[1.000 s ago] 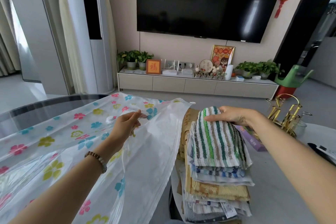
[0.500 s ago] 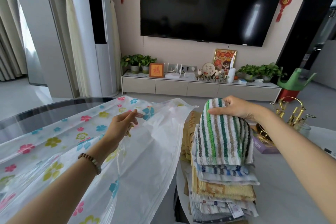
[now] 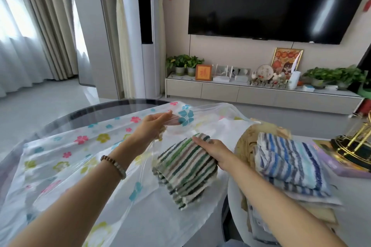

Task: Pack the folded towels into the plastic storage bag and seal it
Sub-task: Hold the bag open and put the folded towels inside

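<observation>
A clear plastic storage bag [image 3: 66,158] printed with coloured flowers lies across the round table. My left hand [image 3: 152,126] pinches the upper layer of its mouth and lifts it. My right hand [image 3: 214,150] grips a folded green-and-brown striped towel [image 3: 184,168] and holds it at the bag's opening, over the lower layer. To the right stands the stack of folded towels [image 3: 289,168], with a blue striped one on top and beige ones under it.
The dark glass table rim [image 3: 112,106] curves behind the bag. A gold metal rack [image 3: 355,142] and a purple box [image 3: 341,168] sit right of the stack. Beyond the table are a TV cabinet [image 3: 261,94] with plants and a wall-mounted television.
My right hand has lifted the green striped towel off the stack and carried it left to the bag's mouth. My left hand has raised the bag's upper layer. The blue striped towel now tops the stack.
</observation>
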`<control>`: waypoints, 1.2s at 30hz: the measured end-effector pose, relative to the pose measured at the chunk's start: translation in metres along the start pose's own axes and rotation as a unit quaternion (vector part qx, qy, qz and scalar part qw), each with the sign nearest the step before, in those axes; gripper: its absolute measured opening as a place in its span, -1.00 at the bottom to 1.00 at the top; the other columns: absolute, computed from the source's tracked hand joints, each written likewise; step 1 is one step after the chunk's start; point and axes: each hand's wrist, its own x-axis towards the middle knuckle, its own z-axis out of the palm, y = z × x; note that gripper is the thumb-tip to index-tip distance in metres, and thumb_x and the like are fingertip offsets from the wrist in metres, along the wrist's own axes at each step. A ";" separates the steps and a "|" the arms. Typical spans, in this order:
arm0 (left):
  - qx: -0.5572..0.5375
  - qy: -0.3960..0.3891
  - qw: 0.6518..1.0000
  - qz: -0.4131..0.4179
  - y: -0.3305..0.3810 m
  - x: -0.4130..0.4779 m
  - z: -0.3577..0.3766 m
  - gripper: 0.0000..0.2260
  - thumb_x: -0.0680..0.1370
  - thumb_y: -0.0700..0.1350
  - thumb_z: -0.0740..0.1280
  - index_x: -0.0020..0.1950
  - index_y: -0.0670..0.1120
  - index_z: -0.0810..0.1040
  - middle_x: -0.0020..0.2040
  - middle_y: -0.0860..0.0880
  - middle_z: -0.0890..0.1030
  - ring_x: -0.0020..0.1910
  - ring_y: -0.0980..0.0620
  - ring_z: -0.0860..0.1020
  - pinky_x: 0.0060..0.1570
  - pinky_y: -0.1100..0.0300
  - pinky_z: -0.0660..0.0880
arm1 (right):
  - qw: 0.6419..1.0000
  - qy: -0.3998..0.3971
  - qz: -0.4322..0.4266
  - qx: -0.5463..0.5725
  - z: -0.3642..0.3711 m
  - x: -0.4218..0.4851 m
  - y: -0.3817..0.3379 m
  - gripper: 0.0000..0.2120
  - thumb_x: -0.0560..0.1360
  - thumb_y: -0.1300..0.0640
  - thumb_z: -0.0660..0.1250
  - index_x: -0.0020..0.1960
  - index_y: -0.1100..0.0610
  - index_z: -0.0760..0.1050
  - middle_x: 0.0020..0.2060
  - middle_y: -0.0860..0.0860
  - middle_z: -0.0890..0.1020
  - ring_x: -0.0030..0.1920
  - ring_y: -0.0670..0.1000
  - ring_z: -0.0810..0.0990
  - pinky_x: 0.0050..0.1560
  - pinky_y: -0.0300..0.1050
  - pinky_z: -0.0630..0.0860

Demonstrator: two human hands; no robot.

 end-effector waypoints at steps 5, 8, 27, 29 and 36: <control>-0.024 -0.011 1.000 0.001 -0.005 -0.007 -0.012 -0.70 0.59 0.01 0.21 -0.06 -0.09 0.69 0.07 -0.22 0.63 -0.50 0.17 0.23 -0.53 0.36 0.18 | 0.946 0.120 -0.099 -0.284 0.016 0.015 0.051 -0.39 0.42 -0.18 0.34 0.36 0.07 0.32 0.34 0.06 0.37 0.31 0.06 0.40 0.28 -0.02 0.39; -0.027 -0.023 0.999 0.002 -0.012 -0.008 -0.012 -0.68 0.59 0.00 0.19 -0.12 -0.02 0.72 -0.03 -0.23 0.52 -0.52 0.18 0.23 -0.53 0.35 0.14 | 0.893 0.030 -0.258 -0.368 0.028 -0.005 0.074 -0.47 0.51 -0.23 0.18 0.45 -0.15 0.23 0.51 -0.08 0.10 0.52 -0.04 -0.02 0.48 -0.03 0.01; -0.140 0.001 0.989 -0.054 -0.010 0.004 -0.029 -0.79 0.58 -0.05 0.24 -0.04 -0.14 0.60 -0.22 0.01 0.58 -0.59 0.22 0.28 -0.60 0.42 0.21 | 0.784 -0.037 -0.117 -0.609 0.060 0.101 0.052 -0.53 0.59 -0.23 -0.12 0.48 -0.23 0.10 0.55 -0.10 -0.13 0.53 0.14 -0.25 0.46 0.23 -0.28; -0.137 0.004 0.989 -0.052 -0.013 0.005 -0.028 -0.78 0.57 -0.03 0.25 -0.03 -0.14 0.60 -0.16 -0.05 0.53 -0.57 0.21 0.28 -0.58 0.42 0.21 | 0.780 -0.053 -0.139 -0.607 0.054 0.088 0.048 -0.53 0.58 -0.24 -0.09 0.47 -0.23 0.13 0.55 -0.09 -0.12 0.53 0.14 -0.24 0.47 0.19 -0.25; -0.092 0.012 0.995 -0.034 -0.021 0.010 -0.007 -0.66 0.52 0.06 0.28 0.04 -0.18 0.63 -0.14 -0.16 0.39 -0.54 0.19 0.26 -0.54 0.38 0.19 | 0.869 -0.170 -0.196 -0.421 -0.013 -0.044 -0.002 -0.64 0.53 -0.13 0.22 0.33 -0.20 0.39 0.41 -0.33 0.20 0.41 -0.32 0.13 0.40 -0.27 0.13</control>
